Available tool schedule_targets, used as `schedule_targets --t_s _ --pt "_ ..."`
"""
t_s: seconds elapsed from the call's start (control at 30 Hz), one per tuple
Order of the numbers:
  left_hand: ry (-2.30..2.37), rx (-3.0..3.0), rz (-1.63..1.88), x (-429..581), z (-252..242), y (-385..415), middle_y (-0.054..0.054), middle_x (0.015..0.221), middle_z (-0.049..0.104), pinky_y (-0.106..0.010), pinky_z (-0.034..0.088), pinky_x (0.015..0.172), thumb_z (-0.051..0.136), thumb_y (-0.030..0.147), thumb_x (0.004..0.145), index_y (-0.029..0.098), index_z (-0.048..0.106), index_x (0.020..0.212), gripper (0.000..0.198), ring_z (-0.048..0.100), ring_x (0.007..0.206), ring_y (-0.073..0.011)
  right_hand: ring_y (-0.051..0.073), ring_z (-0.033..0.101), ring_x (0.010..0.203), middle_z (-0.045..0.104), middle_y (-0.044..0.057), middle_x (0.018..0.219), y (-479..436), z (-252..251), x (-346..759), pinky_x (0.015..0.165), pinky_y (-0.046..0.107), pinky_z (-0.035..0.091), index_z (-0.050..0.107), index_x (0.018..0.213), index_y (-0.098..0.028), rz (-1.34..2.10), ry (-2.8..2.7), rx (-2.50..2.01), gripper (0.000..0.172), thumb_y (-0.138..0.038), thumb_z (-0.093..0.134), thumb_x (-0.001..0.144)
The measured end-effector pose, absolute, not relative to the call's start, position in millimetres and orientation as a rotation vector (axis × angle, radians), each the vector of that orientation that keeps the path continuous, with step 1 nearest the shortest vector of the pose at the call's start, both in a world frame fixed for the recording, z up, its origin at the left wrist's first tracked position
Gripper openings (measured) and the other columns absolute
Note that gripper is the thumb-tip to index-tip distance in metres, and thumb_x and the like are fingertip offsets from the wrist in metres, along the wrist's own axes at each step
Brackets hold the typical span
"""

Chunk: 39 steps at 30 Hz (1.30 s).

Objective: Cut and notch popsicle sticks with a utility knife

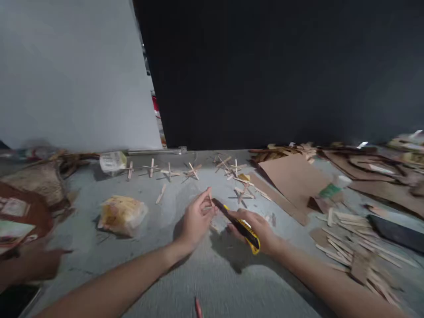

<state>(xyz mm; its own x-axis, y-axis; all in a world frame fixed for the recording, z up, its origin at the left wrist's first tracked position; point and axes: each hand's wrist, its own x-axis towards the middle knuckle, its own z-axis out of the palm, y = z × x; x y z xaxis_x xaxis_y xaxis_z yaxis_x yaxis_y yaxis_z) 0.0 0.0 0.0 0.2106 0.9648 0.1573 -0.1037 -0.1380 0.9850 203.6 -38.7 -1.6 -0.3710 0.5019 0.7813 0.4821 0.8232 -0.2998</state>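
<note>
In the middle of the head view, my left hand is closed in a pinch round a short wooden stick that points upward. My right hand grips a yellow and black utility knife, its front end close to the stick and my left fingertips. Whether the blade touches the wood I cannot tell. Beyond my hands stand several small crossed-stick pieces, with another crossed piece nearer on the right. A loose flat stick lies left of my left hand.
A wrapped yellowish packet sits at left, with a white-labelled container behind it. On the right are cardboard sheets, a pile of wooden sticks and a dark phone-like slab. A red pen-like object lies at the near edge.
</note>
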Motion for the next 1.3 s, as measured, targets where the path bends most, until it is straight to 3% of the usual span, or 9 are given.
schedule_targets --t_s 0.27,0.53,0.77,0.97,1.17,1.3 --pt "0.933 1.329 1.228 -0.4 -1.4 -1.7 -0.007 0.105 0.073 -0.028 0.063 0.076 0.075 0.021 0.085 0.022 0.062 0.146 0.063 0.074 0.094 -0.0184 0.021 0.072 0.066 0.072 0.003 0.084 -41.9 -1.5 204.5 0.057 0.033 0.059 0.053 0.137 -0.030 0.017 -2.044 -0.763 0.035 -0.021 0.058 0.104" --pt "0.962 1.313 1.243 0.2 -3.5 1.4 -0.006 0.098 0.072 -0.025 0.061 0.074 0.076 0.018 0.082 0.019 0.063 0.142 0.061 0.074 0.087 -0.0167 0.022 0.072 0.067 0.072 0.004 0.085 -42.1 1.2 203.5 0.057 0.033 0.060 0.054 0.140 -0.030 0.035 -2.055 -0.740 0.038 -0.021 0.059 0.104" --pt "0.982 1.279 1.216 -0.4 -4.6 0.8 -0.003 0.095 0.071 -0.027 0.062 0.076 0.077 0.020 0.082 0.022 0.058 0.148 0.069 0.074 0.084 -0.0161 0.018 0.071 0.065 0.071 0.002 0.084 -42.6 2.4 202.9 0.056 0.030 0.059 0.056 0.135 -0.026 -0.013 -2.048 -0.746 0.030 -0.023 0.057 0.106" --pt "0.956 1.255 1.255 -1.2 -0.8 -0.4 -0.001 0.094 0.068 -0.029 0.062 0.078 0.079 0.022 0.081 0.026 0.051 0.152 0.077 0.074 0.084 -0.0164 0.021 0.072 0.068 0.072 0.003 0.086 -42.6 1.0 204.6 0.058 0.032 0.060 0.055 0.141 -0.031 0.023 -2.061 -0.762 0.038 -0.022 0.059 0.105" --pt "0.946 1.297 1.238 -0.8 2.4 0.6 -0.003 0.095 0.068 -0.027 0.060 0.077 0.077 0.022 0.080 0.020 0.063 0.127 0.048 0.074 0.085 -0.0169 0.020 0.071 0.067 0.072 0.003 0.086 -42.7 1.0 204.6 0.059 0.032 0.059 0.057 0.141 -0.031 0.050 -2.063 -0.760 0.038 -0.021 0.060 0.105" --pt "0.971 1.284 1.233 -1.0 1.8 1.5 0.000 0.091 0.067 -0.025 0.058 0.074 0.076 0.018 0.079 0.021 0.061 0.126 0.050 0.074 0.082 -0.0162 0.019 0.070 0.065 0.070 0.002 0.083 -42.9 3.3 203.7 0.058 0.030 0.058 0.058 0.138 -0.027 0.012 -2.068 -0.747 0.035 -0.020 0.059 0.104"
